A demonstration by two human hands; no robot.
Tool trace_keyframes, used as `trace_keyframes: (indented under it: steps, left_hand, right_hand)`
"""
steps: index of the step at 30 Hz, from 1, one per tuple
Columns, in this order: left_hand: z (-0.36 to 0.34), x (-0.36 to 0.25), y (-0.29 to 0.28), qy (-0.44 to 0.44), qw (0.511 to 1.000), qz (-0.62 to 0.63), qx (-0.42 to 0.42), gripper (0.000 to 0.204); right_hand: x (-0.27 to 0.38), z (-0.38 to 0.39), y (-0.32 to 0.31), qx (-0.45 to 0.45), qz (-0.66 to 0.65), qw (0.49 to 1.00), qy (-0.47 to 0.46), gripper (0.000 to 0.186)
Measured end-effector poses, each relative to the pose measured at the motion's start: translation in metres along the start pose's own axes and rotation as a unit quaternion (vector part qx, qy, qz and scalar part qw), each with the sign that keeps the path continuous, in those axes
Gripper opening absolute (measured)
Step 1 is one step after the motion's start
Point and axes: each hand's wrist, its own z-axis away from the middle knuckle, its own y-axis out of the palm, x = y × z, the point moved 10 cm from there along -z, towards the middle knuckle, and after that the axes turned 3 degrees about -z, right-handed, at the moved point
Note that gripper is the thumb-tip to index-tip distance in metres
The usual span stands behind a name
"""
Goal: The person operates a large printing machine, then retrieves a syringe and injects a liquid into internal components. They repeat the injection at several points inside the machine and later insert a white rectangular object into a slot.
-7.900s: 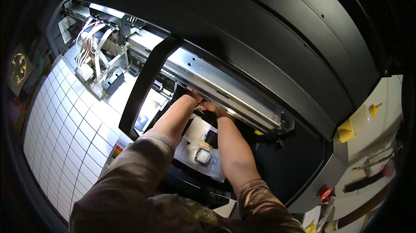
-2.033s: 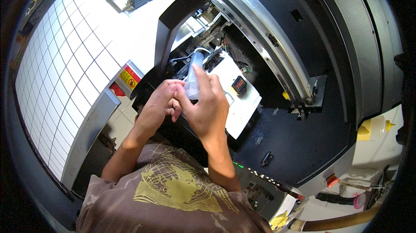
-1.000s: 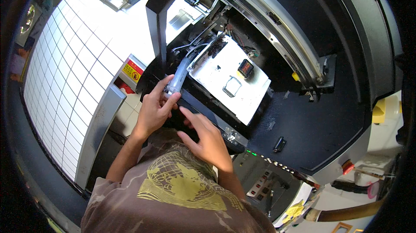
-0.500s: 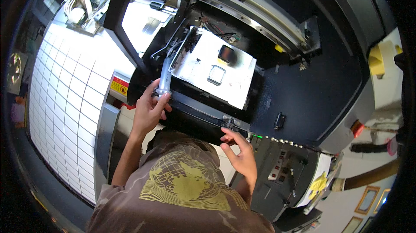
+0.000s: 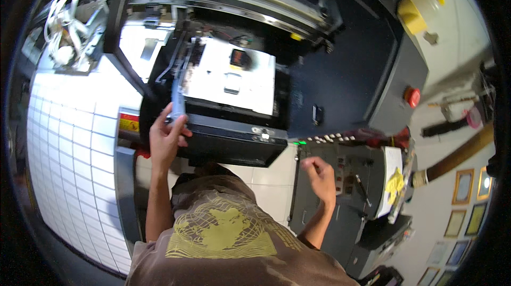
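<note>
One syringe (image 5: 178, 97), grasped in the fingers of the left hand (image 5: 166, 139) beside the lower-left corner of the white sheet (image 5: 258, 86), I would hold steady; whether the right hand's (image 5: 321, 179) blurred fingers are clenched, I cannot tell.

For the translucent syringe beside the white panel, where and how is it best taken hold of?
Probably take the syringe by its near end, coming from the person's side, thumb and fingers pinching across it, as the left hand does. It is a slim tube with that end toward the person; farther up it runs close beside the white panel.
</note>
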Motion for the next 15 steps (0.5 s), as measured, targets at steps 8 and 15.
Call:
trace_keyframes:
  steps: [8,15]
  left_hand:
    - [0.002,-0.002,-0.001,0.052,0.999,0.002,-0.003,0.058]
    - [0.004,-0.008,-0.002,0.049,0.998,0.025,0.002,0.063]
  right_hand:
    - [-0.027,-0.011,-0.053,-0.235,-0.032,0.969,-0.066,0.029]
    - [-0.037,-0.03,-0.054,-0.266,-0.028,0.963,-0.037,0.038]
